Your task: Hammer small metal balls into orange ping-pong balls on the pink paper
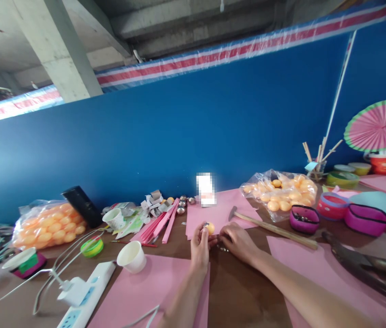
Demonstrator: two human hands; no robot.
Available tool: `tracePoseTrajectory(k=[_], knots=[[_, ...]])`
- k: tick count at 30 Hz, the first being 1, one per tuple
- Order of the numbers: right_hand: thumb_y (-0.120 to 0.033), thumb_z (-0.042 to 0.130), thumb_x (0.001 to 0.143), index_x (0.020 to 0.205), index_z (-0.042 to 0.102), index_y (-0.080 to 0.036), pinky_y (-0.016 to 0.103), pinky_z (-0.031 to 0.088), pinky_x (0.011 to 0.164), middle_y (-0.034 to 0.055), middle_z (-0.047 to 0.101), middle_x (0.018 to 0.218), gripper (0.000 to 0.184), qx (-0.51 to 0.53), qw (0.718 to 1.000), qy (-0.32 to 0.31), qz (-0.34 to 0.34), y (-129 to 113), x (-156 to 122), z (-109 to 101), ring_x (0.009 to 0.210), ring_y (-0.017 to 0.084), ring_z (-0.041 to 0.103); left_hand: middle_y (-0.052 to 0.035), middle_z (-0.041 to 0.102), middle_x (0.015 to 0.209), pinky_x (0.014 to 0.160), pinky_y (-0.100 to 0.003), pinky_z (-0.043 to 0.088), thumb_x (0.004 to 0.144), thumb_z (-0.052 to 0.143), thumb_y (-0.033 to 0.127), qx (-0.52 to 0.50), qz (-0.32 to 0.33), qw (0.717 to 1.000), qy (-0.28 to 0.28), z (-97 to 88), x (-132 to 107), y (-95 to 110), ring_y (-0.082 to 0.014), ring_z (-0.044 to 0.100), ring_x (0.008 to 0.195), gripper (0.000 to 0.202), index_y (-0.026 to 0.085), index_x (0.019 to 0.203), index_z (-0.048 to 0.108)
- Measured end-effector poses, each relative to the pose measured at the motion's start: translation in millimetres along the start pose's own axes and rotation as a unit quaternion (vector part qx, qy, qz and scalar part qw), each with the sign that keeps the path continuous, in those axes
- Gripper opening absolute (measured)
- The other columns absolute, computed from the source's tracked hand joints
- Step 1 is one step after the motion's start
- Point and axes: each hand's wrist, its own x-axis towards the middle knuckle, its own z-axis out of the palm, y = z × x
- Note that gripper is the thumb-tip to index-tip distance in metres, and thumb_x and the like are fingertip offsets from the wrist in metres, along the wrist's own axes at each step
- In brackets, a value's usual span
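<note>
Mid-frame, left hand (200,246) pinches one ball (210,228) by a metal piece (205,224). Right hand (237,241) lies curled; its grip is unclear. Left bag (48,225) and right bag (281,191) look full.

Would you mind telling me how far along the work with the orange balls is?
Early, it seems: no finished pieces show. The left hand holds one orange ball with a small metal part on it; the right hand rests beside it on the table. Two full bags of balls and loose metal domes lie unused.
</note>
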Motion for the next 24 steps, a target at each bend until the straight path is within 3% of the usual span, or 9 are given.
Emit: tracePoseTrajectory(k=[9, 24], knots=[[-0.026, 0.046, 0.081, 0.074, 0.056, -0.019, 0.026, 0.039, 0.067, 0.0027, 0.058, 0.073, 0.014, 0.018, 1.0, 0.011, -0.002, 1.3, -1.2, 1.0, 0.076, 0.016, 0.052, -0.0068, 0.059, 0.087, 0.061, -0.025, 0.051, 0.069, 0.06, 0.042, 0.004, 0.003, 1.0, -0.009, -0.9, 0.4, -1.3, -0.0112, 0.06, 0.065, 0.046, 0.018, 0.108, 0.053], [-0.022, 0.047, 0.08, 0.074, 0.054, -0.019, 0.026, 0.039, 0.067, 0.0023, 0.058, 0.074, 0.009, 0.032, 0.999, 0.02, -0.01, -1.9, -0.8, -2.5, 0.076, 0.016, 0.051, -0.0071, 0.059, 0.087, 0.061, -0.024, 0.05, 0.07, 0.06, 0.042, 0.009, 0.003, 1.0, -0.012, -1.3, 0.6, -1.2, -0.0117, 0.06, 0.066, 0.045, 0.017, 0.108, 0.053]])
